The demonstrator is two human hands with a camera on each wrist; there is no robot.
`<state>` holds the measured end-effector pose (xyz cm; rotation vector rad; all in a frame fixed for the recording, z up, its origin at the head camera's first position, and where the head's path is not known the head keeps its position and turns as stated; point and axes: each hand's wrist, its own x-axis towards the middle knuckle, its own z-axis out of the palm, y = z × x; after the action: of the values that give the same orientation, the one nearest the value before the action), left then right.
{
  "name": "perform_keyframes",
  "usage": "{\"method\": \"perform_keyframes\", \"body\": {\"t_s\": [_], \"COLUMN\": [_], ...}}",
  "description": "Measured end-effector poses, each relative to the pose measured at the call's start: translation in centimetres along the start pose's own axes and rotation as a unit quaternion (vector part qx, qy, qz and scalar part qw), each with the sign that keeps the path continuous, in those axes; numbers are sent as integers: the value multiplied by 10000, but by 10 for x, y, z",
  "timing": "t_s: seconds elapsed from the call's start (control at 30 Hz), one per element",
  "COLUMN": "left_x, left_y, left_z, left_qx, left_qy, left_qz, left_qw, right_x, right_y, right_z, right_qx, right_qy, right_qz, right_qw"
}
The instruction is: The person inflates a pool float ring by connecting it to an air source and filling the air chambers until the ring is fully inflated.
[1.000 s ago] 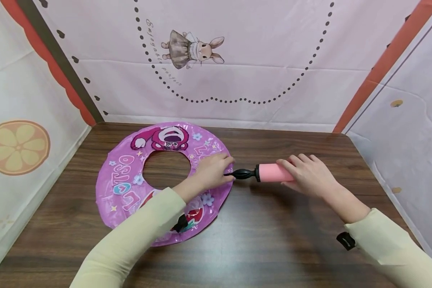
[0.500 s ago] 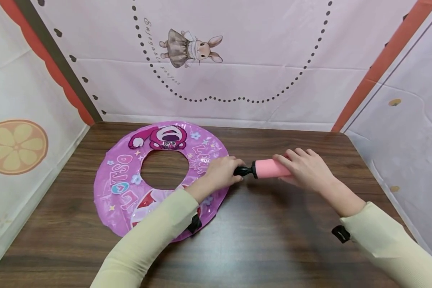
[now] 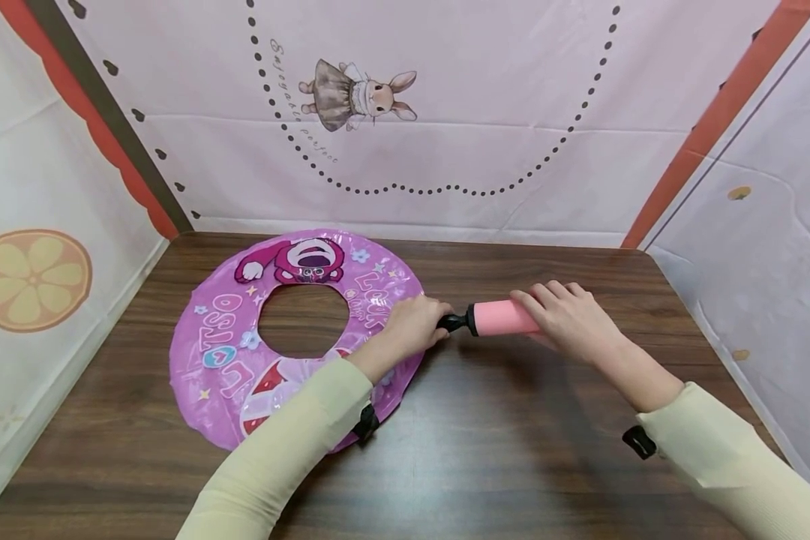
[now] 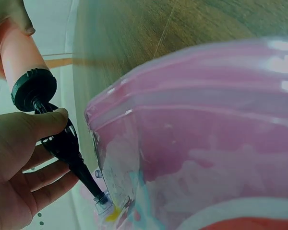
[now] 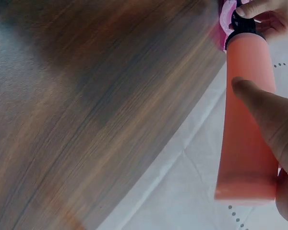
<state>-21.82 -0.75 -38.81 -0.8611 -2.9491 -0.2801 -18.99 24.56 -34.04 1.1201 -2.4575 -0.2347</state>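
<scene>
A purple swim ring (image 3: 196, 375) printed with a pink bear and lettering lies partly inflated on the table. At its right edge my left hand (image 3: 412, 326) grips the black part (image 4: 62, 139) of a hand pump, thumb on one side and fingers on the other. In the left wrist view, the pump's black nozzle (image 4: 88, 181) meets a clear valve (image 4: 104, 203) on the ring; how deep it sits I cannot tell. My right hand (image 3: 574, 322) holds the pump's pink barrel (image 3: 502, 317), its thumb along the side in the right wrist view.
The brown wood-grain table (image 3: 486, 450) extends around the ring and pump. White and pink printed cloth (image 3: 513, 90) hangs behind it and at both sides. Black straps with small devices are on both sleeves (image 3: 702, 442).
My left hand has shifted right, from the ring's edge by the nozzle onto the pump's black part. The ring has slid slightly left. My right hand keeps its hold on the barrel.
</scene>
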Motion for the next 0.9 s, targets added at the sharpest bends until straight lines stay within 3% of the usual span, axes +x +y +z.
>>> {"method": "perform_keyframes", "body": {"t_s": [0.33, 0.6, 0.73, 0.9], "left_x": [-2, -1, -1, -1], "left_y": [-2, -3, -5, -6], "left_z": [0, 3, 4, 7], "left_qx": [42, 201, 229, 185], "left_qy": [-90, 134, 265, 420], "left_qz": [14, 19, 135, 321], "left_qw": [9999, 9997, 9993, 9984], "right_x": [-33, -71, -64, -32], "right_y": [26, 60, 53, 24], "right_z": [-28, -58, -52, -23], "right_qx": [-289, -486, -526, -509], "right_qy": [201, 591, 714, 752], "right_qz": [265, 773, 686, 409], "right_qw": [9990, 9941, 9937, 9950]}}
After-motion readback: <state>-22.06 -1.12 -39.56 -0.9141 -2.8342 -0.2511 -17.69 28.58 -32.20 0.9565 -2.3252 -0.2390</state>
